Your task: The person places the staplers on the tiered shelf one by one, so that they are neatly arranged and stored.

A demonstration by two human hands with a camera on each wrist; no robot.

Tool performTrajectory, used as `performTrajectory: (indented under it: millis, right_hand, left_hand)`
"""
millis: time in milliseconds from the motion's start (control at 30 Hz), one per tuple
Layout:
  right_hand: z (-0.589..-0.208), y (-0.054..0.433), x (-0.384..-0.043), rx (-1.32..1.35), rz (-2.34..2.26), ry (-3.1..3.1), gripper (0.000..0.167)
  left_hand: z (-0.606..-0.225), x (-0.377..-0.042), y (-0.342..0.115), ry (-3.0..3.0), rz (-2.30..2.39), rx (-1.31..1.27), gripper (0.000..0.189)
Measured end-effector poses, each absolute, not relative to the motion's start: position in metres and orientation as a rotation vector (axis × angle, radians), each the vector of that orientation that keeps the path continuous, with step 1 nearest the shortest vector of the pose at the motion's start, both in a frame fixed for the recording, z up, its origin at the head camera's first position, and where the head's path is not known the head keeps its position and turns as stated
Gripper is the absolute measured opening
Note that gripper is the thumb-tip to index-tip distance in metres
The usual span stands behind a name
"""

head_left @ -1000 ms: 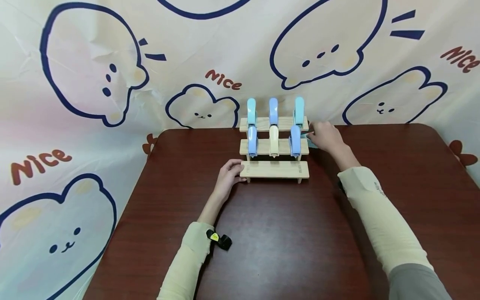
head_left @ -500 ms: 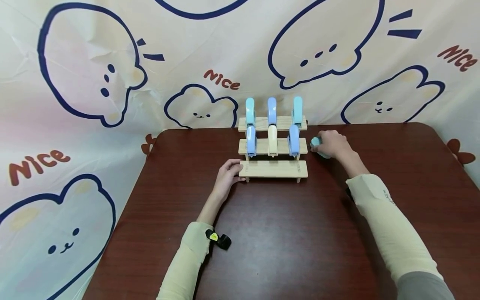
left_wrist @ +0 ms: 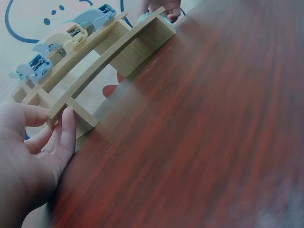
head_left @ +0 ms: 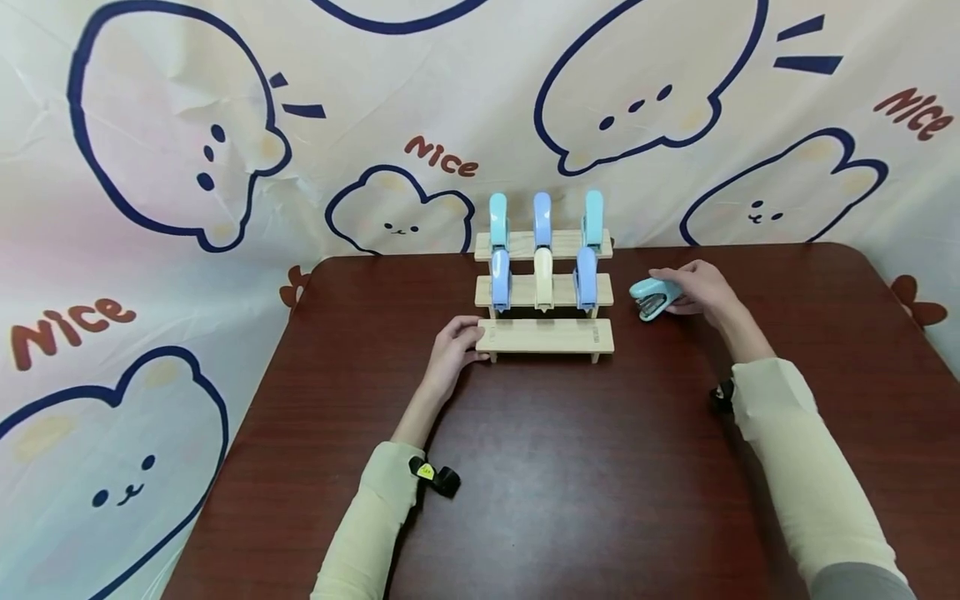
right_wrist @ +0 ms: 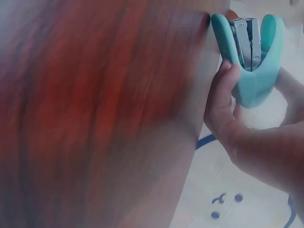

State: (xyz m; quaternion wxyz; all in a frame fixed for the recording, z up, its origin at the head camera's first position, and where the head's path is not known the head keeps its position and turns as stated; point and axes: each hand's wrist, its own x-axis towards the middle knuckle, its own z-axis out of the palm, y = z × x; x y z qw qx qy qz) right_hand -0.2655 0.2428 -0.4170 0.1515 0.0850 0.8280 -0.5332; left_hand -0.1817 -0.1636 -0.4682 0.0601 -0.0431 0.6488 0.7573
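A three-tier wooden rack (head_left: 546,336) stands near the table's back edge. My left hand (head_left: 452,354) pinches the left end of its lowest shelf between thumb and fingers, as the left wrist view also shows. To the right of the rack, my right hand (head_left: 701,292) grips a teal stapler (head_left: 654,297). In the right wrist view that stapler (right_wrist: 259,85) has its metal magazine showing between its two arms. Staplers stand on the upper two shelves: a teal one (head_left: 498,221), a blue one (head_left: 542,218) and another teal on top, with blue, cream (head_left: 543,279) and blue below.
The dark wooden table (head_left: 555,500) spreads in front of the rack. A printed cloth (head_left: 300,192) with cartoon bears hangs close behind the table. A small black camera (head_left: 446,482) is strapped to the left wrist.
My right hand has brought the teal stapler out from beside the rack, moving right and turning it so its opening faces forward. The left hand keeps its hold on the rack.
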Motion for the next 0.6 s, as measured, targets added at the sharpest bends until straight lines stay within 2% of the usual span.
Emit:
performTrajectory:
  millis: [133,433,600]
  right_hand:
    - [-0.419,0.256,-0.26,0.302,-1.63,2.244,0.076]
    - [-0.423,0.267,-0.243,0.222,-1.588,2.322,0.067]
    - [-0.419,0.27,-0.237,0.08,-1.369,2.4,0.078]
  left_hand:
    - [-0.469,-0.182,-0.164,1.958,2.295,-0.132,0.03]
    - [-0.47,-0.182,-0.164,1.956,2.287,-0.128,0.031]
    - [-0.468,-0.182,-0.163,1.966,2.285,-0.128,0.03]
